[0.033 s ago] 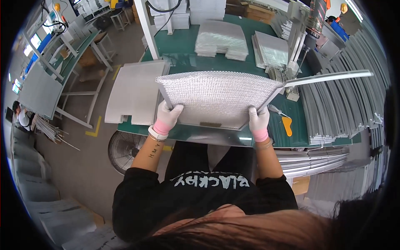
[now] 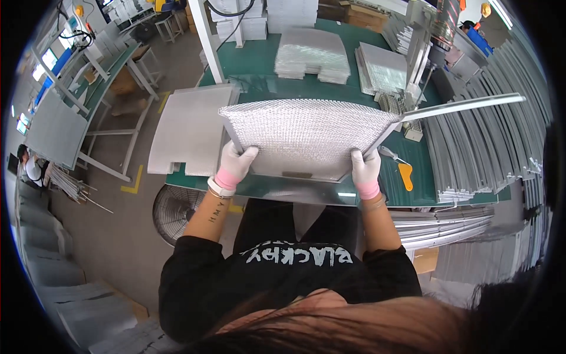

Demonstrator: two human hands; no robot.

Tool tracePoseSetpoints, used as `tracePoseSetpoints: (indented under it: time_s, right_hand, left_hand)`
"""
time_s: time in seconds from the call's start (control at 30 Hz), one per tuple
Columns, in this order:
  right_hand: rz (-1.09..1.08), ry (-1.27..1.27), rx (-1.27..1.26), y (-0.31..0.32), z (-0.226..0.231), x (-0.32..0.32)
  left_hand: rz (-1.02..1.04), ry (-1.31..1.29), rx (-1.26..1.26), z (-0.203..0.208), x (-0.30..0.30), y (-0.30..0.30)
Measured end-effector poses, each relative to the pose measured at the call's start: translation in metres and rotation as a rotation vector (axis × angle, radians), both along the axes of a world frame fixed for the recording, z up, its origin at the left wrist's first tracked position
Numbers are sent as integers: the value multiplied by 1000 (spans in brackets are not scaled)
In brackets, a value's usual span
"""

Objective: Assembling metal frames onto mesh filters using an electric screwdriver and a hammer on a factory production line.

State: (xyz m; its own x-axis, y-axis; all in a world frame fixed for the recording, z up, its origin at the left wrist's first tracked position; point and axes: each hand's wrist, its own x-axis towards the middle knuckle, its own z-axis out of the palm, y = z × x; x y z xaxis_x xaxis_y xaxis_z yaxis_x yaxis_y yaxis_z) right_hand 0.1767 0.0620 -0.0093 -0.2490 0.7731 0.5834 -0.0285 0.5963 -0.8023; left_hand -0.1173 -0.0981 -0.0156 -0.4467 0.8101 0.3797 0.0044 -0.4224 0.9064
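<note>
Both gloved hands, left hand and right hand, grip a mesh panel.

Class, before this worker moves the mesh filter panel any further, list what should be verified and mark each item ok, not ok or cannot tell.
1. Left hand grips the mesh panel at its near left corner: ok.
2. Right hand grips the near right corner: ok.
3. Both hands gloved: ok.
4. Panel lifted off the green bench: cannot tell.
5. Long metal strip apart from the panel's right corner: cannot tell.
6. Orange-handled tool outside the panel's footprint: ok.
</note>
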Motion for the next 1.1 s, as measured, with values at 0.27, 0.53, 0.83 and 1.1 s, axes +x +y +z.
tracePoseSetpoints:
  time_s: [0.27, 0.53, 0.83, 1.1]
  right_hand:
    - [227, 174, -191, 2, 114, 2]
    - [346, 281, 45, -25, 98, 15]
    - [922, 92, 275, -52, 70, 73]
    - [648, 158, 274, -77, 63, 71]
  left_hand:
    - [-138, 112, 117, 97, -21, -6]
    - [-471, 409, 423, 81, -7, -18]
    - [-622, 1133, -203, -14, -17, -14]
    - [-793, 1303, -470, -7, -47, 10]
